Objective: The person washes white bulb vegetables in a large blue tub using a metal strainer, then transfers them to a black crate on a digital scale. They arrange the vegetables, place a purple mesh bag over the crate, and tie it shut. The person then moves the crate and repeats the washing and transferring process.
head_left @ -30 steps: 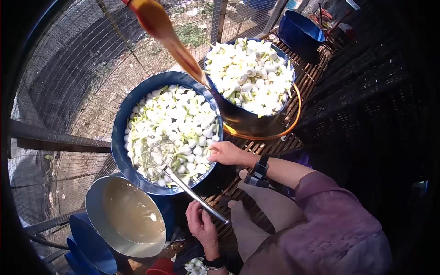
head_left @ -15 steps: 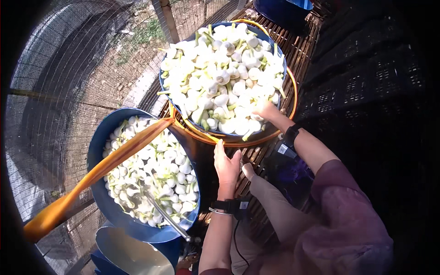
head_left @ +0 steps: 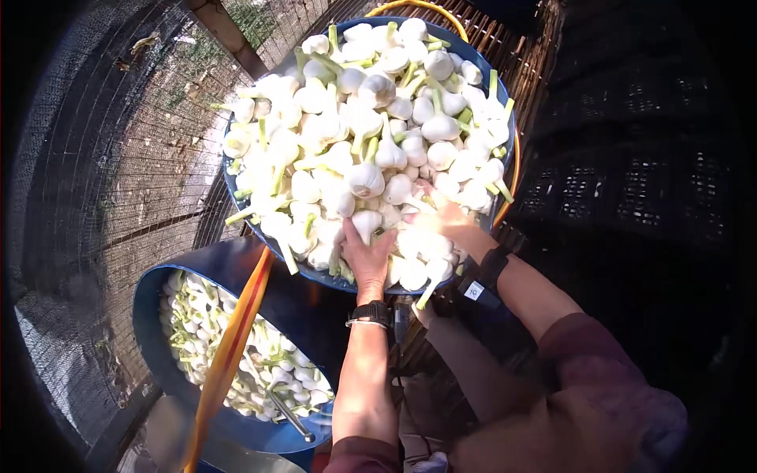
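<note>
A blue tub (head_left: 240, 221) is heaped with white garlic bulbs (head_left: 377, 93) on short green stems, at the upper middle. My left hand (head_left: 365, 256) is at the tub's near side, thumb and fingers closed round a garlic bulb (head_left: 367, 223). My right hand (head_left: 451, 221) reaches into the pile to the right of it; its fingers are hidden among the bulbs. A second blue tub (head_left: 146, 319) of garlic at lower left holds a metal-handled skimmer (head_left: 292, 414).
A yellow-orange strap or hose (head_left: 236, 339) crosses the lower tub. The tubs stand by a slatted bamboo platform (head_left: 524, 71), between wire mesh (head_left: 134, 197) at left and dark perforated panels (head_left: 631, 189) at right. A wooden post (head_left: 225, 35) rises at upper left.
Both my hands have moved up from the lower tub onto the heaped upper tub and into its garlic. The view has shifted, bringing that tub nearer.
</note>
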Demonstrator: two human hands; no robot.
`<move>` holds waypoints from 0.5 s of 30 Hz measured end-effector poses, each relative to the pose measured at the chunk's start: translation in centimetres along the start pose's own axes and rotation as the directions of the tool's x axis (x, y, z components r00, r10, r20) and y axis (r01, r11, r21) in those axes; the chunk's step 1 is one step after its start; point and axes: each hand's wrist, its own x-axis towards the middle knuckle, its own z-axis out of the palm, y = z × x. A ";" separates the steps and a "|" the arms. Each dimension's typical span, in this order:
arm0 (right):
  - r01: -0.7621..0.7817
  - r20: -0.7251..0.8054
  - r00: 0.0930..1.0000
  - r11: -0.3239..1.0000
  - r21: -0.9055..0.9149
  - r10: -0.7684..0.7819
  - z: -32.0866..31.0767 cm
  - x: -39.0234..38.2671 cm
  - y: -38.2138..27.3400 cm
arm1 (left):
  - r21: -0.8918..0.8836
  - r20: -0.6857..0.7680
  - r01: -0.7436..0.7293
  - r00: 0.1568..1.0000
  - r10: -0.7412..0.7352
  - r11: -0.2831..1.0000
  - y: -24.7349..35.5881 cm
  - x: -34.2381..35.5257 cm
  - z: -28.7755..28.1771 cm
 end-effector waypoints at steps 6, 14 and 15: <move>0.141 -0.102 0.984 0.988 -0.067 -0.147 0.2 0.6 4.0 | -0.173 0.045 0.102 0.994 -0.095 0.980 0.1 0.2 0.2; 0.002 0.038 0.999 0.802 0.597 -0.030 1.7 0.8 1.8 | -0.382 0.117 0.219 0.975 -0.188 0.898 0.0 1.6 -0.1; -0.017 0.035 0.999 0.823 0.567 -0.003 1.1 0.8 1.6 | -0.433 0.118 0.218 0.976 -0.184 0.875 0.7 1.5 0.2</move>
